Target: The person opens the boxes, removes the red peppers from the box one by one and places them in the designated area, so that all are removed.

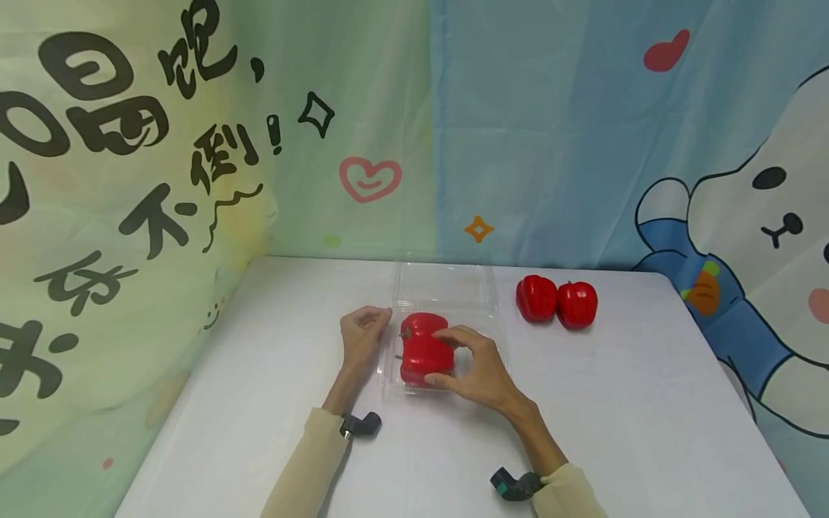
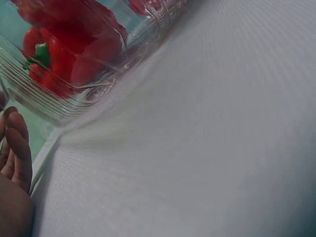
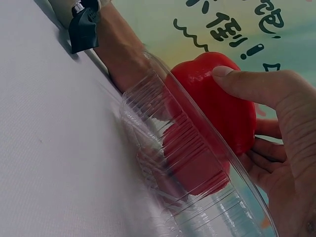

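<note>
A clear plastic box (image 1: pixel 463 360) lies on the table with its lid (image 1: pixel 443 286) folded back behind it. My right hand (image 1: pixel 481 368) holds a red bell pepper (image 3: pixel 207 94), thumb on one side and fingers on the other; it stands partly above the rim in the right wrist view. Beside it in the box is another red bell pepper (image 1: pixel 424 324). Through the plastic wall in the left wrist view, a bell pepper with a green stem (image 2: pixel 61 61) shows. My left hand (image 1: pixel 363 337) pinches the box's left edge, its fingertips partly cut off in the left wrist view.
Two more red bell peppers, one left (image 1: pixel 536 298) and one right (image 1: pixel 577 304), sit side by side at the back right of the white table (image 1: pixel 648 403). Behind the table hangs a printed cloth (image 1: pixel 537 144).
</note>
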`<state>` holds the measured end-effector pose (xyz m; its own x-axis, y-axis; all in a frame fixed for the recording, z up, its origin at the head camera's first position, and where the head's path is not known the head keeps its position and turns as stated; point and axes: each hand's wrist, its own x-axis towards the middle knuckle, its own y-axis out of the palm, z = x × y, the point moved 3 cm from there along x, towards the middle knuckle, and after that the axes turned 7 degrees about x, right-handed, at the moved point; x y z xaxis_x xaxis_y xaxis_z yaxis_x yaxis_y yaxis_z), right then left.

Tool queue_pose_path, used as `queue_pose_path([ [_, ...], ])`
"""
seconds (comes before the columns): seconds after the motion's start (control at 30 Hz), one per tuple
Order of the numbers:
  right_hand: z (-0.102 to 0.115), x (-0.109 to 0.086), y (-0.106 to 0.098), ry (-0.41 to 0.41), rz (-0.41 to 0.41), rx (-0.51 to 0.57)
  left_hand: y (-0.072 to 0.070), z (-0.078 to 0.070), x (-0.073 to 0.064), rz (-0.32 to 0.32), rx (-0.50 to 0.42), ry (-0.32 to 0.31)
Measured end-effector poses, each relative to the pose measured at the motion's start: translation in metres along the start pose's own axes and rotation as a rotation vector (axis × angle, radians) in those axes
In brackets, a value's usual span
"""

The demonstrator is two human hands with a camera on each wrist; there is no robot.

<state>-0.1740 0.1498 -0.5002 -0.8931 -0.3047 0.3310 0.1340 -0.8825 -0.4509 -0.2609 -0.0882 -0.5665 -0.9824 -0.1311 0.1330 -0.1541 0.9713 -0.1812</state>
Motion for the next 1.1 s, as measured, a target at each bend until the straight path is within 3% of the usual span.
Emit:
queue_pose_path([
  [0.57,0.0008,-0.0015,-0.004,-0.048,-0.039,0.005,-0.0004,0.0023,-0.0004,0.001,-0.005,0.004],
  [1.1,0.0014,-0.002,-0.0084,-0.042,-0.077,0.025,0.0,0.0014,0.0002,0.001,-0.001,0.002],
])
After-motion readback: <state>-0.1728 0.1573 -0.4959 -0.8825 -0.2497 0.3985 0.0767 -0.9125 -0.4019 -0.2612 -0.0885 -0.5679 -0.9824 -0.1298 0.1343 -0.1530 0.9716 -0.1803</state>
